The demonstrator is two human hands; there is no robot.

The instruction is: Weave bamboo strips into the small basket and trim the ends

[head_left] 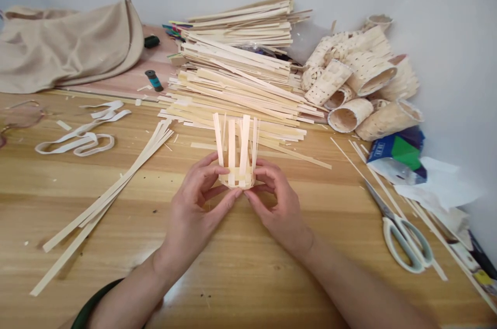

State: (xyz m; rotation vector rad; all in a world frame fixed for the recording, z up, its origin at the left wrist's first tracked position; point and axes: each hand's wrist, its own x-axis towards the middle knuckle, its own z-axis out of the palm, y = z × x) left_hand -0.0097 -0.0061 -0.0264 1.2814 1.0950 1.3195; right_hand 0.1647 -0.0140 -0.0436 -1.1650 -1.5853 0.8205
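A small, partly woven basket (237, 176) of pale wood strips is held upright in the middle of the head view. Its loose vertical strips stick up above a woven band near the base. My left hand (202, 192) grips it from the left, thumb at the bottom edge and fingers along the side. On the right, my right hand (277, 194) closes on it likewise, its thumb close to the other thumb at the base. The fingertips behind the basket are partly hidden.
Flat wood strips (112, 189) lie at left beside white ribbon (77, 140). Stacked strips (240, 65) fill the back. Finished woven tubes (349, 114) are piled at back right, with scissors (404, 238) in front. A cloth (70, 49) and thread spool (154, 80) are at back left.
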